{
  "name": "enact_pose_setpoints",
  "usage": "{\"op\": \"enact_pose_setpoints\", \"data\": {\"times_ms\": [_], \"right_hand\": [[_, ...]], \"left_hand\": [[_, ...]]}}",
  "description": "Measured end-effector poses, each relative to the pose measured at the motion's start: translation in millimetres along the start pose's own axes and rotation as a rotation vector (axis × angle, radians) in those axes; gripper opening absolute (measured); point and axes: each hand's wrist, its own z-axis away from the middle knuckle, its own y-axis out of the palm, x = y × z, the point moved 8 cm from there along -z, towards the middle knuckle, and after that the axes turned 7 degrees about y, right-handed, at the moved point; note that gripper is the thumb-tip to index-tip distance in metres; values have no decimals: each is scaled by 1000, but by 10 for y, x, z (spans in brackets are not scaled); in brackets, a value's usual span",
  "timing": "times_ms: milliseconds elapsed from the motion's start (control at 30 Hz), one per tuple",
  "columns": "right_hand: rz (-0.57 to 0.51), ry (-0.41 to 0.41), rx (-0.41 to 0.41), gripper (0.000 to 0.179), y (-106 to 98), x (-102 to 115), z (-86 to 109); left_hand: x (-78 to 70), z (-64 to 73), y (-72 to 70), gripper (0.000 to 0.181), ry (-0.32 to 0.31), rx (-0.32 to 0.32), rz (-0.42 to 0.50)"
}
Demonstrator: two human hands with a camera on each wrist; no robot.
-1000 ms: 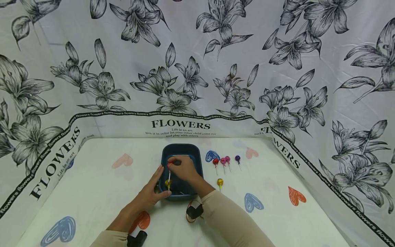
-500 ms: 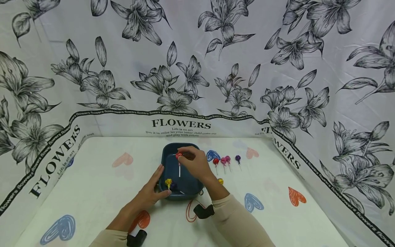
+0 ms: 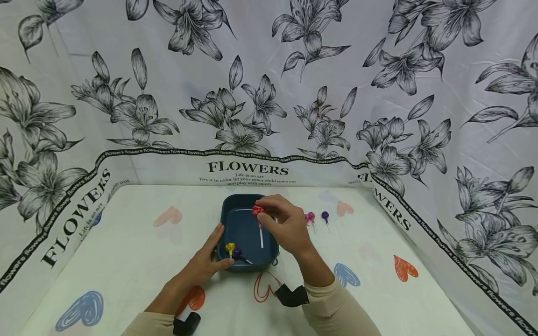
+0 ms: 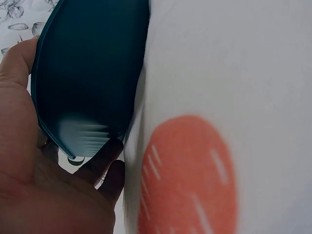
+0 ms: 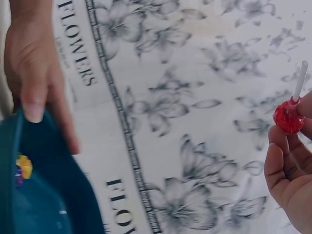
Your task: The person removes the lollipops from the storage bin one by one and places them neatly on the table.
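Note:
A red-wrapped lollipop [image 3: 258, 211] hangs stick-down between the thumb and fingertips of my right hand [image 3: 287, 227], over the right side of a dark blue tub [image 3: 239, 198]. In the right wrist view, the lollipop [image 5: 288, 117] is pinched by its head. My left hand [image 3: 202, 261] grips the tub's near-left corner, with the thumb at the near end and fingers along the left wall. In the left wrist view, the left hand [image 4: 53, 195] lies against the tub [image 4: 90, 73]. Inside the near-left corner sit a yellow lollipop [image 3: 230, 248] and a purple lollipop [image 3: 237, 253].
On the heart-printed tablecloth [image 3: 138, 252], pink lollipops [image 3: 310, 217] and a purple lollipop [image 3: 325, 215] lie right of the tub, partly behind my right hand. A flower-printed cloth [image 3: 248, 116] hangs around the table's back and sides.
My right hand has carried the red lollipop rightward, from the tub's left side to its right side, uncovering the tub's inside. The left hand stays at the corner.

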Motion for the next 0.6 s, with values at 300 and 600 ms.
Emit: {"op": "enact_pose_setpoints", "data": {"times_ms": [300, 600], "right_hand": [[3, -173, -40, 30, -212, 487, 133], [-51, -260, -67, 28, -418, 636, 301]], "left_hand": [[160, -18, 36, 89, 10, -7, -7], [169, -19, 43, 88, -11, -3, -31]]}}
